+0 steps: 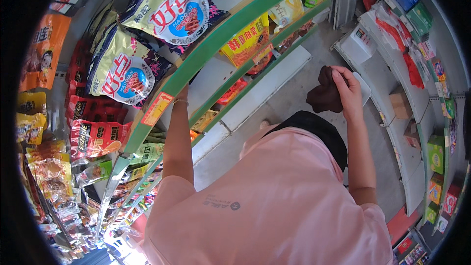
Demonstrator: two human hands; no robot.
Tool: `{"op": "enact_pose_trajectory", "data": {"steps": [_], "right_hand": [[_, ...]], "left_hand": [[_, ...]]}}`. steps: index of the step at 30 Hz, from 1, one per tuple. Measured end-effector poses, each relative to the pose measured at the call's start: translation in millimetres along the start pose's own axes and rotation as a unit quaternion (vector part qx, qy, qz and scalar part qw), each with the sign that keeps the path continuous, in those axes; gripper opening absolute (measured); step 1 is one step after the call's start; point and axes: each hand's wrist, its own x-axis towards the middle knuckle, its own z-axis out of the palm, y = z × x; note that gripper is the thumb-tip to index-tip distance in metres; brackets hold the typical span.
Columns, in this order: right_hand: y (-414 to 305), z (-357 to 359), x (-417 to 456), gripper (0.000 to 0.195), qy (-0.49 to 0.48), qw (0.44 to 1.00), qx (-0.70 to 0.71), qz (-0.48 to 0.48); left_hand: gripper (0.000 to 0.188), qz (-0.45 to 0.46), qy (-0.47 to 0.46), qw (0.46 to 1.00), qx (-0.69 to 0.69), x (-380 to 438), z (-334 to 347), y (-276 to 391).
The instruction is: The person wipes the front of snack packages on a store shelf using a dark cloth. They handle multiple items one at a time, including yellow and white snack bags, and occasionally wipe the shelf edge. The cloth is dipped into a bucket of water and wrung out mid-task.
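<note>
My right hand pinches a crumpled dark brown cloth between thumb and fingers, in the air over the aisle floor. My left arm reaches into the shelving; a bracelet is on its wrist. Most of my left hand is hidden behind the green front edge of the upper shelf, so its fingers cannot be seen. Just above and left of it, two cream and dark blue snack bags stand on that shelf. A yellow snack bag lies on the level below.
Red snack packets and an orange pouch fill the left side. Across the aisle, a curved-looking rack holds a white plastic container, a cardboard box and green boxes. The grey floor runs between the racks.
</note>
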Motion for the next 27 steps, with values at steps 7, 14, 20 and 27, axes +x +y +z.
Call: {"op": "enact_pose_trajectory", "data": {"steps": [7,14,20,27], "right_hand": [[2,-7,2,0.023,-0.002,1.000,-0.009,-0.013],[-1,-22,1,0.022,-0.007,1.000,0.005,0.002],[-18,-21,20,0.017,-0.064,0.995,-0.037,-0.066],[-133,39,99,0.030,-0.099,0.896,-0.278,-0.332]], "left_hand": [[0.025,0.164,0.135,0.946,0.244,15,14,-8],[0.049,-0.080,-0.174,0.979,0.074,24,23,-3],[0.047,-0.102,-0.162,0.974,0.124,22,-2,18],[0.045,-0.076,-0.187,0.919,0.339,-16,-46,61]]}}
